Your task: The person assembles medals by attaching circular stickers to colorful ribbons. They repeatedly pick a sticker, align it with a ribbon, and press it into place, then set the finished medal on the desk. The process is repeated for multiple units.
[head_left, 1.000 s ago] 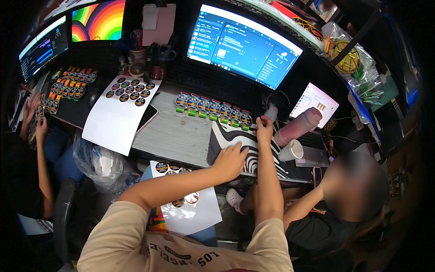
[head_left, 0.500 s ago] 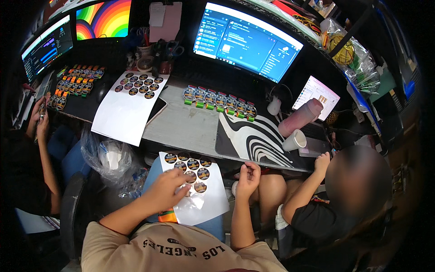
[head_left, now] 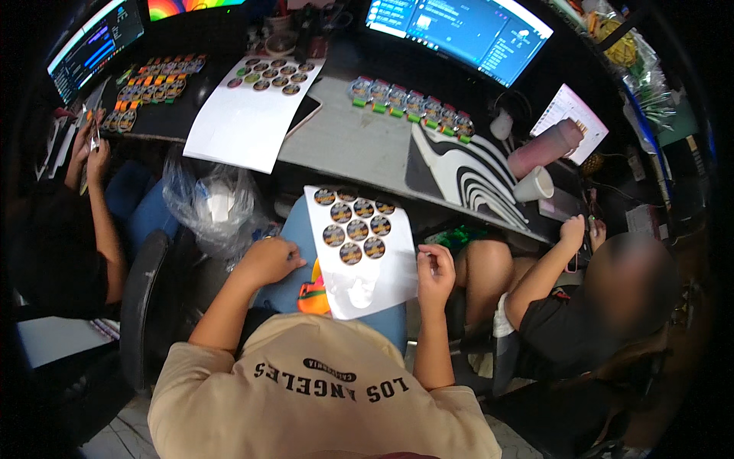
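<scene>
A white sheet point(head_left: 386, 283) of round dark stickers point(head_left: 357, 229) lies across my lap, with a shiny patch of glare near its lower part. My left hand point(head_left: 269, 260) is just left of the sheet over my blue-clad thigh, fingers bent and drawn together; whatever they hold, if anything, is hidden. Below its fingertips, an orange and yellow ribbon point(head_left: 312, 297) with some green pokes out from under the sheet's left edge. Beside the right edge, my right hand point(head_left: 435, 275) is loosely curled, fingers a little apart, and I see nothing in it.
The desk bears a row of medals point(head_left: 413, 105), another sticker sheet point(head_left: 241, 122), a striped mouse pad point(head_left: 466, 172), a pink tumbler point(head_left: 544, 149) and a white cup point(head_left: 534, 185). A plastic bag point(head_left: 218, 203) hangs below the desk. Two people sit at either side.
My left hand has moved off the stickers to the left side of the sheet. The view has shifted, so the desk sits higher. My right hand stays by the sheet's right edge.
</scene>
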### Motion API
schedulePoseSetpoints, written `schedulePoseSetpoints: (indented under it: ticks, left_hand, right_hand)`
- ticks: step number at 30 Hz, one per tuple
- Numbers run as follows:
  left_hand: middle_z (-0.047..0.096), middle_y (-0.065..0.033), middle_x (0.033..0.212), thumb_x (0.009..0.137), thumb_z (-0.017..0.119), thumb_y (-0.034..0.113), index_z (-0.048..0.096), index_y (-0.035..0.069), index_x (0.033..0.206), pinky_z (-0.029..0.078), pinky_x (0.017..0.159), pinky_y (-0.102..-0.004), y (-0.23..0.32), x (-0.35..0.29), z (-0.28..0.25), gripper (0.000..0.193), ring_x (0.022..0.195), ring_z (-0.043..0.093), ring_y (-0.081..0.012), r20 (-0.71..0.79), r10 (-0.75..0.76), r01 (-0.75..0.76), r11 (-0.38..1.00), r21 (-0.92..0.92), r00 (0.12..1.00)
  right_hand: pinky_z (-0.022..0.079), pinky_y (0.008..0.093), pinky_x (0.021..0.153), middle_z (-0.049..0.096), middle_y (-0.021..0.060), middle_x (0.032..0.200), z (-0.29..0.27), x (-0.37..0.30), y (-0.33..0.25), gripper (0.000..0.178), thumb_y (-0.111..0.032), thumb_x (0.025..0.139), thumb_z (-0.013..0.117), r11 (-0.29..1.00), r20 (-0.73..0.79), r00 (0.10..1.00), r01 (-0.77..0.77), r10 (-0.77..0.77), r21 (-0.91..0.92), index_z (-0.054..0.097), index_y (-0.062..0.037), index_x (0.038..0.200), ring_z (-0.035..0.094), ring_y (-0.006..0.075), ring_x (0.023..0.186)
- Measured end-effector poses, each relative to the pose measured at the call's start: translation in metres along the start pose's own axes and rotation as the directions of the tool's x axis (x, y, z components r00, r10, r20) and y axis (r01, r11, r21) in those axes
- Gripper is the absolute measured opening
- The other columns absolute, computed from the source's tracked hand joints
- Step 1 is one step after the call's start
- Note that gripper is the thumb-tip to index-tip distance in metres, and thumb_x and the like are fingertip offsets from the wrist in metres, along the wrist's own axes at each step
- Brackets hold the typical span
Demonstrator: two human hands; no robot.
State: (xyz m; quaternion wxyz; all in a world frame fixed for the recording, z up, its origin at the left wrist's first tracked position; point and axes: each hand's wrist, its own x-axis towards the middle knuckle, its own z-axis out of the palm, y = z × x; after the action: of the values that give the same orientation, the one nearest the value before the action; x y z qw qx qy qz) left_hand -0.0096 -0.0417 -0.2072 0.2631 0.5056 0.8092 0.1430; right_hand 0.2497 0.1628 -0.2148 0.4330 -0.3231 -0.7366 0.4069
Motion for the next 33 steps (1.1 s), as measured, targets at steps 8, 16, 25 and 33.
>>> schedulePoseSetpoints:
  ticks: [8, 16, 25, 33]
  left_hand:
    - [0.067, -0.017, 0.094, 0.073, 0.077, 0.034, 0.066, 0.007, 0.093, 0.049, 0.077, -0.0427, 0.012, -0.005, 0.041, 0.035, 0.092, 0.063, -0.033, 0.066, 0.019, -0.015, 0.998, -0.053, 0.998]
    - [0.067, -0.0138, 0.086, 0.07, 0.08, 0.021, 0.066, 0.007, 0.091, 0.049, 0.072, -0.0414, 0.014, -0.007, 0.049, 0.029, 0.085, 0.065, -0.0318, 0.213, 0.043, -0.039, 0.999, -0.023, 0.976]
    - [0.067, -0.0159, 0.086, 0.077, 0.071, 0.012, 0.057, 0.006, 0.104, 0.049, 0.07, -0.0424, 0.02, -0.035, 0.044, 0.031, 0.08, 0.065, -0.0336, 0.144, 0.115, -0.092, 0.983, -0.162, 0.983]
    - [0.065, -0.0123, 0.082, 0.078, 0.067, 0.01, 0.052, 0.006, 0.102, 0.048, 0.065, -0.0399, 0.029, -0.048, 0.011, 0.028, 0.076, 0.064, -0.0309, 0.371, 0.226, -0.121, 0.95, -0.287, 0.901]
  right_hand:
    - [0.046, 0.0243, 0.065, 0.062, 0.0081, 0.096, 0.02, -0.028, -0.019, 0.013, 0.002, 0.085, 0.062, 0.998, 0.172, 0.984, 0.051, -0.044, -0.033, 0.068, -0.0013, 0.095, 0.056, 0.0126, 0.073]
    - [0.046, 0.0244, 0.065, 0.064, 0.0086, 0.093, 0.026, -0.031, -0.027, 0.011, 0.0, 0.086, 0.061, 0.998, 0.251, 0.967, 0.049, -0.054, 0.026, 0.068, -0.0012, 0.095, 0.058, 0.0132, 0.074]
    - [0.053, 0.0323, 0.069, 0.064, 0.0094, 0.097, 0.06, -0.044, -0.043, 0.01, -0.007, 0.088, 0.061, 0.997, 0.648, 0.761, -0.025, -0.028, 0.073, 0.067, -0.0039, 0.097, 0.063, 0.0233, 0.084]
    - [0.044, 0.0408, 0.091, 0.065, 0.0117, 0.104, 0.076, -0.05, -0.042, 0.023, -0.018, 0.08, 0.071, 0.991, 0.899, 0.424, 0.12, -0.108, 0.062, 0.067, -0.0078, 0.1, 0.058, 0.0315, 0.101]
